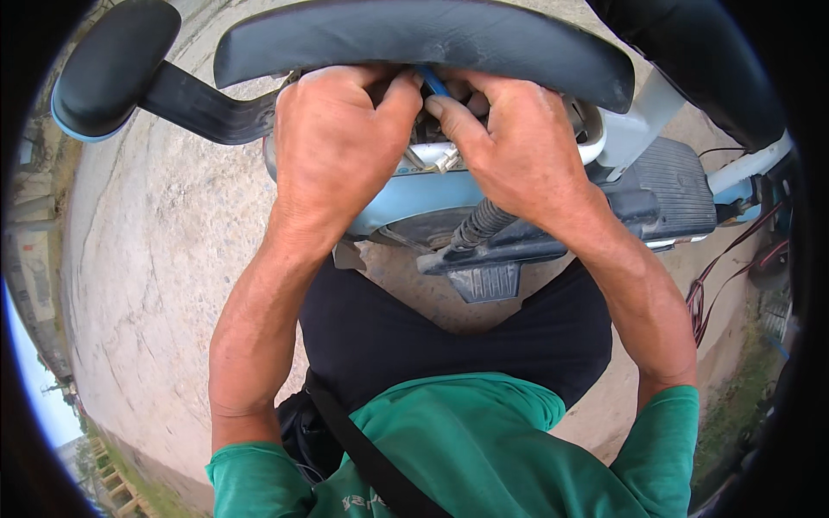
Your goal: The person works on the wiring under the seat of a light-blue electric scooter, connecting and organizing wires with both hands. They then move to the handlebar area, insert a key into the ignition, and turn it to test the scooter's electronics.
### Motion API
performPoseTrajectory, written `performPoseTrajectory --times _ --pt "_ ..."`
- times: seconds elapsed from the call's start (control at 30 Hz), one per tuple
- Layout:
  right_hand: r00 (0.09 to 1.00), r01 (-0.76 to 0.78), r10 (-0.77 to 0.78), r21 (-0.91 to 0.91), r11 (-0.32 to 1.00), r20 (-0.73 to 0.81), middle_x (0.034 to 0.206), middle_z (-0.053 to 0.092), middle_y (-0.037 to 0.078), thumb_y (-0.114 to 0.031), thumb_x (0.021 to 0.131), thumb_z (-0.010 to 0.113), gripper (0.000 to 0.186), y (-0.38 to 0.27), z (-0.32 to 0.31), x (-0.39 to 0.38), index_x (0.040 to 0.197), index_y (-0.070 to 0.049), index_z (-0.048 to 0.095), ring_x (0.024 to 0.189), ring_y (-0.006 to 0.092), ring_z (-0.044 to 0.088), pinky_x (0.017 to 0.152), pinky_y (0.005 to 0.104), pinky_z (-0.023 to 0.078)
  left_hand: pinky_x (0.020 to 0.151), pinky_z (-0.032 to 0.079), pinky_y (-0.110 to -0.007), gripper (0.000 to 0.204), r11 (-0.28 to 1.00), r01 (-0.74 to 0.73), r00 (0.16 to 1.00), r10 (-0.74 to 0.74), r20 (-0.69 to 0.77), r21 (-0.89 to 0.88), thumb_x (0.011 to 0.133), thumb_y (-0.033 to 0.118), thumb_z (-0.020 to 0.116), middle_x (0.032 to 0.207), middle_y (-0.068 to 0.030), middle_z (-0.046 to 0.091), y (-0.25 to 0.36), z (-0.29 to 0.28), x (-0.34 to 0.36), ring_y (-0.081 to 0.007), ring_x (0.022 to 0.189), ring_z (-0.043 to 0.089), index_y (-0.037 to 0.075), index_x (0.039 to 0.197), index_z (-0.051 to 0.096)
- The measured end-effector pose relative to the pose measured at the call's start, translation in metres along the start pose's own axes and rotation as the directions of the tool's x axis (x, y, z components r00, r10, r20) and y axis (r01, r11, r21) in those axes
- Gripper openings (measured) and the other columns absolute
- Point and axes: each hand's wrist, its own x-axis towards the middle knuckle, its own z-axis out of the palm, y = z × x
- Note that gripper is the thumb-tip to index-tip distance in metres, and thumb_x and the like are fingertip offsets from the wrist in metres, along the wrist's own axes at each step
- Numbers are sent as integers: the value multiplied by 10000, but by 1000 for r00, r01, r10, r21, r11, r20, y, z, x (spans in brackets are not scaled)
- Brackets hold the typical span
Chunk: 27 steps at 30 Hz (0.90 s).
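Left hand (337, 142) and right hand (518, 138) both reach under the near edge of a long black seat (423, 39) on a scooter, with fingers bent inward and thumbs turned toward each other. A slim blue piece (433, 83) lies in the narrow gap between them, just below the seat's edge, with the left thumb beside its upper end and the right thumb near its lower end. Most of the fingertips are hidden, so I can't make out whether either hand is clamped on it.

Below the thumbs, pale metal ends (446, 161) stick out over the scooter's light blue side panel (423, 197). A black ribbed sleeve (484, 224) slants down beneath the right wrist. To the left, a black padded rest (117, 65) sits on a curved black arm (207, 105); to the right are a ridged dark footboard (673, 190) and loose reddish cords (704, 298). Rough, pale ground (164, 250) spreads around the scooter. The person wears a green shirt (484, 440), dark trousers (389, 337) and a black strap (371, 457) across the body.
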Motion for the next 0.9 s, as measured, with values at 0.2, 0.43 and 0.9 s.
performPoseTrajectory --times 0.2,0.43,0.9 --pt "1000 -2 2 29 1000 -25 816 732 149 -139 972 755 265 0 3 -2 1188 14 762 700 255 684 700 405 545 720 577 -413 263 990 27 1000 -26 9 -140 962 228 708 760 -181 769 -3 4 -4 -314 675 748 -10 962 822" --pt "998 -49 51 81 996 -29 771 727 117 -107 922 782 247 -6 2 -3 1133 20 772 680 228 681 663 391 547 708 576 -381 259 981 82 997 -79 25 -176 950 209 705 742 -162 771 4 2 -7 -230 646 731 -22 961 823" --pt "991 -130 130 141 981 15 780 758 184 -111 906 742 271 -7 0 -3 1142 15 788 668 311 744 668 434 595 720 596 -373 223 963 180 983 -181 13 -201 883 166 685 714 -129 772 16 10 -9 -231 641 745 -7 911 823"
